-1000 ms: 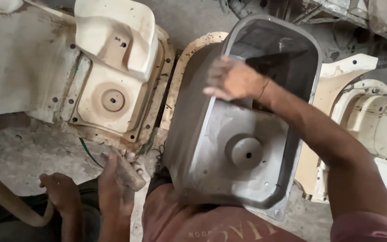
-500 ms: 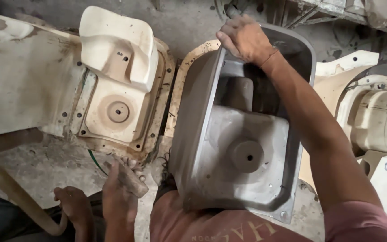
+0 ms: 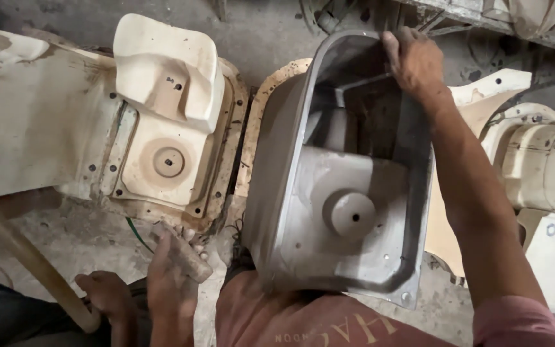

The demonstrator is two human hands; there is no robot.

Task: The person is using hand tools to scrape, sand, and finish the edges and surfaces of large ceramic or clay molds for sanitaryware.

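Observation:
A grey metal mould shell (image 3: 329, 193), deep and tub-shaped with a round boss in its floor, leans against my chest. My right hand (image 3: 414, 59) grips its far rim at the top, fingers curled over the edge. My left hand (image 3: 169, 277) is low at the front, closed around a short dusty cylindrical tool (image 3: 182, 254). It hovers beside the near edge of a cream moulded part (image 3: 162, 135). Under the grey shell lies a tan flanged base (image 3: 271, 87), mostly hidden.
Another hand (image 3: 103, 294) at the bottom left holds a tan hose (image 3: 27, 257) that runs off to the left. A large cream casting (image 3: 27, 115) lies at the left. More cream parts (image 3: 541, 167) sit at the right. The floor (image 3: 65, 231) is dusty concrete.
My right hand slid from the shell's left inner wall up to its far rim. The shell has tipped more upright toward me. My left hand has stayed low with the tool.

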